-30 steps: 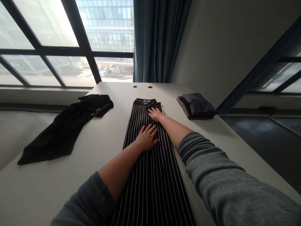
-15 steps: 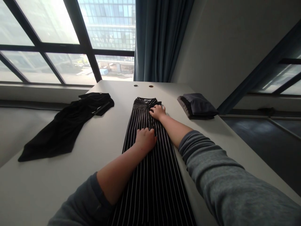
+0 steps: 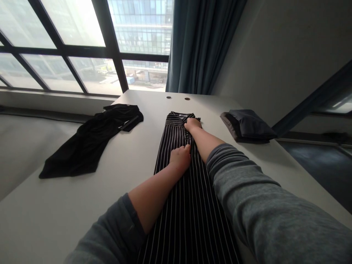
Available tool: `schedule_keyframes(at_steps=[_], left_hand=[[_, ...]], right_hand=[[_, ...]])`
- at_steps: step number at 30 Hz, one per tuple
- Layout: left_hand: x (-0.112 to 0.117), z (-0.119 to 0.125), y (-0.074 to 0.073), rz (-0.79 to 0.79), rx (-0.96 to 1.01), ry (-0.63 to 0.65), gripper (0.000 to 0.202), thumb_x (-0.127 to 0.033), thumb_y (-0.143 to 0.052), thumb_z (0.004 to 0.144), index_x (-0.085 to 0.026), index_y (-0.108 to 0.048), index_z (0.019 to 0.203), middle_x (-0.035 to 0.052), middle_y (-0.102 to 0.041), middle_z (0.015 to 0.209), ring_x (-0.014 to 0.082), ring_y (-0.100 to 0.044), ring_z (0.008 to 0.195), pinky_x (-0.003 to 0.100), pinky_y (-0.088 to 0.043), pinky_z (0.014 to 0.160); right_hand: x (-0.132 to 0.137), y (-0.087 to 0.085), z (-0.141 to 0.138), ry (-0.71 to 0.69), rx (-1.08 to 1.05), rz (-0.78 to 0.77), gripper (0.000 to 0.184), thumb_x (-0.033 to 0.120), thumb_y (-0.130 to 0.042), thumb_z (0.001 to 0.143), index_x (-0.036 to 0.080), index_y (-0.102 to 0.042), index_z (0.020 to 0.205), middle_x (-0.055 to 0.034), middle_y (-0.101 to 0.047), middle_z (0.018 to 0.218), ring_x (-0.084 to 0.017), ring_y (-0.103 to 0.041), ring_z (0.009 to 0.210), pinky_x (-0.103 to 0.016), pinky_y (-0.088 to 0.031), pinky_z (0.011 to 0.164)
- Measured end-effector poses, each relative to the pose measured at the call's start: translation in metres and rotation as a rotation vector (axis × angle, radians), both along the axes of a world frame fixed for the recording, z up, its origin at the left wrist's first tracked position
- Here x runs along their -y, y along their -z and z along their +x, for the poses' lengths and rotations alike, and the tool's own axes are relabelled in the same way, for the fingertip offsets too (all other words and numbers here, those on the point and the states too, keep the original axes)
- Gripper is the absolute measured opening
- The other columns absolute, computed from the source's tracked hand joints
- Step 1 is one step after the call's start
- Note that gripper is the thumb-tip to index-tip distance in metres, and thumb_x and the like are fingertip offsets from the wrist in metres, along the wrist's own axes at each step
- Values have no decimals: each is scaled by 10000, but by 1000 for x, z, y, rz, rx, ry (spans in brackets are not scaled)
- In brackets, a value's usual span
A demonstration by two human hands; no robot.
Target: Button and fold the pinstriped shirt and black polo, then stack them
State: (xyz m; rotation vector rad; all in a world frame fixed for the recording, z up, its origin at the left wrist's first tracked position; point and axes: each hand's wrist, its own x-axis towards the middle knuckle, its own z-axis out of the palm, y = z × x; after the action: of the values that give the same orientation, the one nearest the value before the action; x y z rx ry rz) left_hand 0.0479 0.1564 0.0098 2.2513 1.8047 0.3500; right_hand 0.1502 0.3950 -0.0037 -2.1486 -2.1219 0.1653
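A long black dress (image 3: 176,205) with thin white stripes lies lengthwise in front of me, its collar end pointing away. My right hand (image 3: 193,124) is closed on the front of the dress just below the collar, its fingertips hidden by the hand. Nearer to me, my left hand (image 3: 180,158) is also closed, pinching cloth along the middle of the front. Between the two hands the front edge rises in a small ridge. The lower end of the dress runs out of view at the bottom.
The dress lies on a white table (image 3: 118,205). A black garment (image 3: 85,143) is spread at the left, and folded dark clothes (image 3: 250,126) are stacked at the right. Two round holes pierce the far end of the table, before a blue curtain (image 3: 203,47) and a window.
My right hand has curled from spread fingers into a grip on the cloth near the collar. My left hand has drawn its fingers together. The whole view has swung slightly left.
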Motion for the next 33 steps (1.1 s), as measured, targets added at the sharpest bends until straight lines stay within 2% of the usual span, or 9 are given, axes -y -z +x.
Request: schedule_keyframes(at_steps=[4, 7, 10, 16, 21, 24, 26, 29, 33], left_hand=[[-2, -5, -3, 38, 42, -10, 262, -213, -521, 971, -226, -629, 1210, 73, -731, 1146, 243, -709, 1050, 367, -503, 895], [-3, -8, -5, 58, 26, -28, 210, -236, -525, 952, -221, -652, 1119, 74, -736, 1110, 260, -712, 1026, 402, -498, 903], [-3, -10, -5, 20, -19, -34, 186, -244, -544, 929, -203, -657, 1070, 87, -747, 1112, 285, -716, 1039, 435, -498, 922], [-5, -13, -8, -49, -27, -100, 308, -335, -446, 1027, -162, -571, 1250, 136, -771, 1078, 284, -741, 1020, 391, -532, 859], [-11, -30, -21, -163, -143, -122, 335, -370, -471, 1030, -146, -628, 1224, 169, -751, 1200, 302, -719, 1124, 384, -541, 908], [-3, -43, -30, -198, -194, -46, 329, -384, -521, 1004, -160, -664, 1198, 158, -748, 1221, 312, -703, 1160, 386, -545, 915], [16, -51, -36, -179, -208, 33, 310, -402, -541, 994, -179, -677, 1161, 136, -764, 1167, 311, -711, 1121, 390, -546, 895], [64, -66, -44, -137, -194, 174, 237, -385, -553, 995, -211, -685, 1085, 85, -772, 1058, 285, -722, 1005, 389, -535, 855], [149, -90, -48, -128, -164, 426, 189, -390, -597, 994, -223, -684, 1002, 52, -734, 1010, 272, -686, 989, 405, -507, 879]], right_hand=[[-7, -5, -3, 14, -9, 61, 341, 274, -479, 1023, 108, -680, 1244, -224, -694, 1248, -312, -666, 1117, -389, -517, 946], [-13, -7, -7, 18, -32, 107, 380, 288, -425, 1045, 96, -645, 1288, -228, -684, 1249, -311, -652, 1120, -398, -507, 959], [-14, -1, -13, -40, -46, 58, 389, 317, -451, 1040, 102, -643, 1302, -219, -676, 1260, -310, -637, 1141, -395, -501, 971], [-6, 14, -12, -140, -50, 28, 442, 358, -394, 1056, 152, -646, 1356, -193, -589, 1422, -322, -582, 1267, -418, -465, 1066], [18, 4, -4, -219, -22, 53, 516, 401, -474, 1028, 161, -565, 1475, -193, -517, 1502, -355, -494, 1368, -460, -405, 1150], [54, -9, 5, -322, -5, 124, 511, 385, -517, 1007, 165, -580, 1464, -187, -531, 1479, -371, -477, 1359, -500, -410, 1142], [90, -19, 18, -410, -26, 182, 441, 370, -534, 1000, 167, -651, 1373, -170, -574, 1420, -359, -489, 1325, -505, -412, 1137], [164, -30, 48, -552, -103, 275, 337, 323, -568, 980, 158, -710, 1237, -153, -640, 1287, -323, -542, 1221, -486, -437, 1107], [295, -34, 88, -751, -259, 214, 196, 256, -583, 973, 186, -730, 1081, -116, -691, 1130, -266, -622, 1068, -452, -501, 1010]])
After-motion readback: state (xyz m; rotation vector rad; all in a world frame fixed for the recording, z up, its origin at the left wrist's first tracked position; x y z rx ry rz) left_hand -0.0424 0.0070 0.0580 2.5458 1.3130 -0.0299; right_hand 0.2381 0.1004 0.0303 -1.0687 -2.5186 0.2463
